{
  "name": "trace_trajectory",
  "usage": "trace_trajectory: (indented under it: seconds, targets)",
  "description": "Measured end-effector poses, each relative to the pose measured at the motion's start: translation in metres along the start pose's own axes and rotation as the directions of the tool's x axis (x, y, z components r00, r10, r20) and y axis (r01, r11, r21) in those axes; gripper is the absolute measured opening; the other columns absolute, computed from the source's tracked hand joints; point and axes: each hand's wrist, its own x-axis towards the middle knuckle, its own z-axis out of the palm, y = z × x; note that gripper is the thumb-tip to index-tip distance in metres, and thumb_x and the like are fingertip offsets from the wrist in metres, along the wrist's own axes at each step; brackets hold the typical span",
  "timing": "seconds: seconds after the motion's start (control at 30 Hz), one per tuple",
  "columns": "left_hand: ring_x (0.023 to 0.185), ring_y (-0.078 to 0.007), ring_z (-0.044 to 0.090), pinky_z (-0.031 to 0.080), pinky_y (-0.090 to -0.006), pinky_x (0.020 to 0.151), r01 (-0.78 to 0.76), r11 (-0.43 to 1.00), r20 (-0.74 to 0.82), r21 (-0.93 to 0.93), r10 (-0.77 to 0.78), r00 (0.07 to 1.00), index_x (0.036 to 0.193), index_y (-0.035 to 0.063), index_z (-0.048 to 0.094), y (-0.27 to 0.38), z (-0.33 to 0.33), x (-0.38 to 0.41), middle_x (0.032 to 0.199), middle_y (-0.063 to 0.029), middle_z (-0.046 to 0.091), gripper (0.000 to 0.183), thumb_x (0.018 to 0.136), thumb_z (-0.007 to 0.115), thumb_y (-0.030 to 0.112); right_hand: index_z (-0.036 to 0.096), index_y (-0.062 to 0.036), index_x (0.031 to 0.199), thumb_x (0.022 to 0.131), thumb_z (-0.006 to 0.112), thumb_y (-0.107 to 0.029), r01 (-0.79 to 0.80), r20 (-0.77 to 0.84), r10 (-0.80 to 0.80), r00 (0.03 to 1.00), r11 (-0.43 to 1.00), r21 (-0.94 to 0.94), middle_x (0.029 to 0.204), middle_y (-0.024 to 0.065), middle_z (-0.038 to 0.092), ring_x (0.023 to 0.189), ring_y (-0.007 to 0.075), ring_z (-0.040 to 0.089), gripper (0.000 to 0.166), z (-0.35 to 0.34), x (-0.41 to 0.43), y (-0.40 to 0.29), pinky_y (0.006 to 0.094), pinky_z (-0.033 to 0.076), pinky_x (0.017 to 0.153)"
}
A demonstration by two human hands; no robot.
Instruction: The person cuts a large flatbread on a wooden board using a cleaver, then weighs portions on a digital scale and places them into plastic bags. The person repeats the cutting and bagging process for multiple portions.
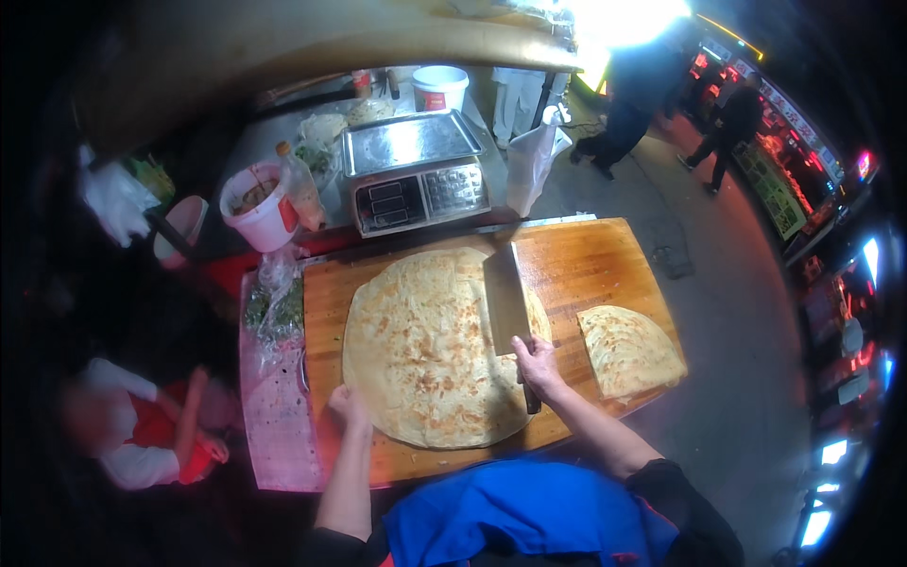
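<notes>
A big round browned flatbread (418,354) lies on a wooden cutting board (567,262) before me. My right hand (540,368) grips the dark handle of a broad cleaver (504,301). Its blade points away from me over the right part of the bread; whether its edge touches the bread is unclear. At the bread's lower left rim is my left hand (351,407), with its fingers curled. I cannot tell whether it pinches the rim. A cut wedge of flatbread (627,351) rests at the board's right side, apart from the round.
Behind the board stands a digital scale (418,170). Left of it are a plastic bottle (301,184) and a white bucket (258,205) of sauce. Bagged greens (273,305) lie left of the board. A person (152,425) sits at left; other people (730,127) walk at the upper right.
</notes>
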Motion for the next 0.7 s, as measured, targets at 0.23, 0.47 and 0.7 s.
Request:
trace_trajectory:
  seconds: [0.23,0.47,0.7]
  targets:
    - [0.076,-0.0142,0.062,0.050,-0.0292,0.072,-0.013,0.999,-0.064,-0.047,0.010,0.998,0.092,-0.0034,0.065,-0.022,0.004,0.015,0.085,-0.0054,0.068,0.017,0.091,0.063,0.013,0.059,-0.0025,0.092,0.100,0.061,-0.023,-0.044,0.122,0.052,0.991,0.997,-0.067,0.058,0.0002,0.051,0.042,0.0095,0.048,0.022,0.040,0.008,-0.026,0.0276,0.042,0.039]
    - [0.102,-0.0268,0.063,0.049,-0.0381,0.089,-0.048,0.963,-0.038,0.266,0.061,0.997,0.118,-0.0026,0.060,-0.009,-0.009,0.005,0.110,-0.0170,0.065,0.037,0.095,0.065,0.027,0.060,-0.0022,0.096,0.098,0.061,-0.026,-0.013,0.112,0.044,0.993,0.965,-0.261,0.060,0.0032,0.054,0.049,0.0134,0.054,0.024,0.089,0.043,-0.040,0.0318,0.049,0.044]
    - [0.085,-0.0177,0.056,0.048,-0.0339,0.078,-0.222,0.945,-0.011,0.239,0.231,0.973,0.122,0.0001,0.055,-0.044,-0.017,0.005,0.095,-0.0075,0.058,0.033,0.095,0.064,0.017,0.063,0.0014,0.091,0.097,0.061,-0.029,0.031,0.097,0.008,0.995,0.922,-0.386,0.062,0.0074,0.060,0.050,0.0166,0.060,0.031,0.121,0.074,-0.039,0.0342,0.053,0.047]
